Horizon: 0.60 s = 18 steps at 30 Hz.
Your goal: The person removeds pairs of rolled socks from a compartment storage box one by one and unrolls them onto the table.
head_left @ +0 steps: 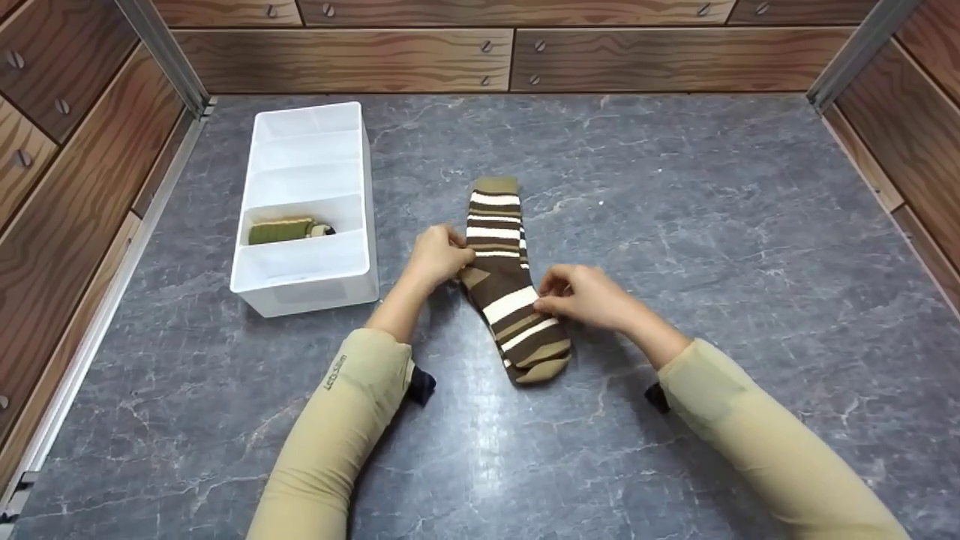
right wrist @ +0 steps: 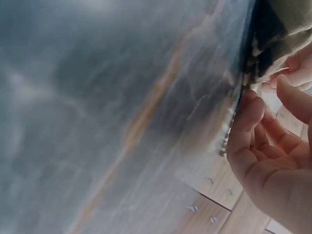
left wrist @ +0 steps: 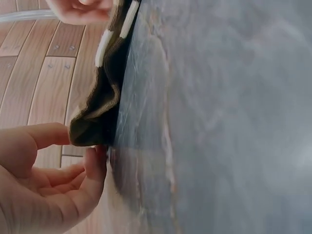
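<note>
Two brown, tan and white striped socks (head_left: 510, 304) lie stacked on the grey marbled table, cuffs away from me and toes toward me. The lower sock shows only as thin edges. My left hand (head_left: 441, 257) pinches the heel edge; in the left wrist view, the left hand's fingers (left wrist: 95, 168) reach the underside of the fabric. My right hand (head_left: 589, 295) pinches the opposite edge of the foot, beside the wide white stripe. In the right wrist view, thumb and forefinger of that right hand (right wrist: 273, 156) meet the sock edge.
Left of the socks stands a white divided box (head_left: 369, 225). One of its compartments holds a rolled green and beige item (head_left: 281, 232). Wood-patterned walls (head_left: 337, 60) border the table at the back and both sides.
</note>
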{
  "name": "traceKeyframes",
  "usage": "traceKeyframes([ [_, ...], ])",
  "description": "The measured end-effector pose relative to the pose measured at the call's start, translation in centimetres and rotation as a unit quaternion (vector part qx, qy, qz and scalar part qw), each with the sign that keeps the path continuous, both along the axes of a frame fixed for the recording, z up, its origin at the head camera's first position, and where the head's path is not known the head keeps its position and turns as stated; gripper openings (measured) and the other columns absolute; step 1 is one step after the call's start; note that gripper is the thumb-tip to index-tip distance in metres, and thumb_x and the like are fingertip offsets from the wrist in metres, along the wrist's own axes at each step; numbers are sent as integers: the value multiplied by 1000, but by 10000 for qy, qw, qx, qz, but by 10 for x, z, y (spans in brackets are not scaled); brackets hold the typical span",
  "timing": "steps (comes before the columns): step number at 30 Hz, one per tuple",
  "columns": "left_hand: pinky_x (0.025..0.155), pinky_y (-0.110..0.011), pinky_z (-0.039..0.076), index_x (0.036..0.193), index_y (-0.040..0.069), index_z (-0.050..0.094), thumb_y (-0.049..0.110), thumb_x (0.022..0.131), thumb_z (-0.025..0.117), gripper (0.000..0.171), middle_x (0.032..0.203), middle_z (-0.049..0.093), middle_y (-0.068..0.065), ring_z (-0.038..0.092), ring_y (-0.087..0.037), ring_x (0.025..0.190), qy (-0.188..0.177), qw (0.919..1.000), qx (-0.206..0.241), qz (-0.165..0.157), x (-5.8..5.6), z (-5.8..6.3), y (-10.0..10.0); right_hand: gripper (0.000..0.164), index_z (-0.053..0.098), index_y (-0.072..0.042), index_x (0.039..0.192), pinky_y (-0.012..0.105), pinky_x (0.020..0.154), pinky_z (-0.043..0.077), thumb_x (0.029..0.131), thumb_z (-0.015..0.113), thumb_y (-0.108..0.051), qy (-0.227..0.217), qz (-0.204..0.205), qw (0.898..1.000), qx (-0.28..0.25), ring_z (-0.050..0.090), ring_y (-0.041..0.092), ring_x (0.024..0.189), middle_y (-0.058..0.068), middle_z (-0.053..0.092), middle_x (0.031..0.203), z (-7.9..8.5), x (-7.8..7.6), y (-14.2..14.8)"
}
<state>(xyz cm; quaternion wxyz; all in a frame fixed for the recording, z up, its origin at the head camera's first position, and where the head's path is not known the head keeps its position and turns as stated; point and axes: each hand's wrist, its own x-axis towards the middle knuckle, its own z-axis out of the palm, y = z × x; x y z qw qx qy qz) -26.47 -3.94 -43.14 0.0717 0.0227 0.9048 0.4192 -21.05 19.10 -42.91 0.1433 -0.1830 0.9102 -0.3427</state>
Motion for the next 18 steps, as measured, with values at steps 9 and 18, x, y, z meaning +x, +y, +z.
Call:
traceKeyframes([
  [9, 48, -18, 44, 87, -4, 67, 1, 78, 68, 11, 82, 62, -10, 49, -7, 50, -446, 9977, 373, 339, -6, -2, 3, 26, 65, -2, 95, 36, 77, 48, 79, 77, -20, -366, -402, 9983, 207, 60, 19, 77, 6, 66, 85, -3, -9, -6],
  [18, 46, -15, 40, 77, -4, 68, -3, 81, 57, 11, 72, 57, -4, 47, -7, 49, -330, 9974, 544, 328, -8, -3, 5, 18, 63, -4, 93, 30, 71, 45, 80, 71, -14, -498, -578, 9971, -67, 55, 14, 72, 2, 62, 81, -2, -7, -11],
])
